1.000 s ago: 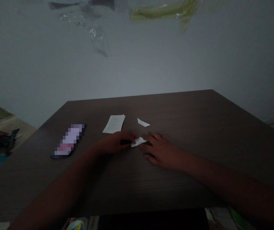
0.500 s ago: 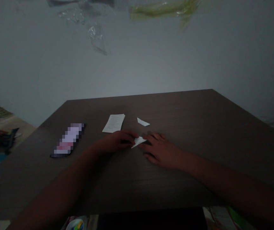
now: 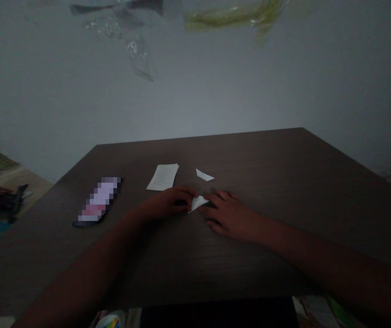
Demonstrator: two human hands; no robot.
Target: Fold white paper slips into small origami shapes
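A small folded piece of white paper (image 3: 198, 202) lies on the brown table between my hands. My left hand (image 3: 172, 202) is closed at its left edge, thumb and fingertips pinching the paper there. From the right, my right hand (image 3: 227, 212) rests with its fingers spread, the fingertips touching the paper's right side. Just beyond it lies a second folded paper piece (image 3: 204, 175), a narrow slanted shape touched by neither hand. Behind my left hand sits a small stack of printed paper sheets (image 3: 163, 177).
A phone (image 3: 99, 200) with a blurred screen lies on the left of the table (image 3: 266, 159). The wall behind carries yellow tape (image 3: 229, 19) and clear plastic (image 3: 140, 57). Below the near edge, a white container (image 3: 110, 320) holds colourful things.
Both hands stay at the folded paper with hardly any movement. The whole view has shifted down very slightly.
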